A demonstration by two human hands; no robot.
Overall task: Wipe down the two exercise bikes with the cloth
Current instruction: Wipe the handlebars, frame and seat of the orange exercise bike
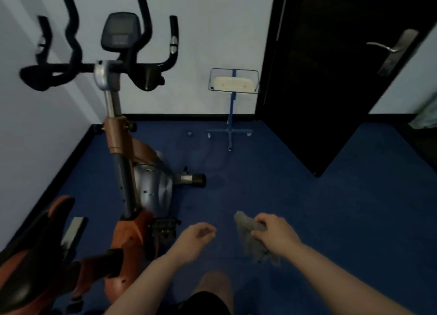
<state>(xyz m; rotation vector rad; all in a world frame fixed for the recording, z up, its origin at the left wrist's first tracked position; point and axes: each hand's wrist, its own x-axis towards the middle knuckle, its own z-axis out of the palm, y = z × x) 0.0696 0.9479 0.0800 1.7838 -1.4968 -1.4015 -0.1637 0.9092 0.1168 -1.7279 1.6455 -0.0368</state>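
An orange and silver exercise bike (pixel 132 168) stands at the left, with black handlebars (pixel 71 71) and a grey console (pixel 119 32) high against the wall. Its black and orange saddle (pixel 35 255) fills the lower left corner. My right hand (pixel 274 232) grips a grey cloth (pixel 250 239) that hangs down over the blue floor, well right of the bike. My left hand (pixel 198 236) hovers beside the bike's pedal (pixel 164 229), fingers loosely curled, holding nothing. Only one bike can be seen in the head view.
A blue stand with a wire basket (pixel 234 82) holding a pale object stands by the back wall. A dark open door (pixel 343 78) with a metal handle (pixel 390 47) is at the right. My knee (pixel 212 288) shows at the bottom.
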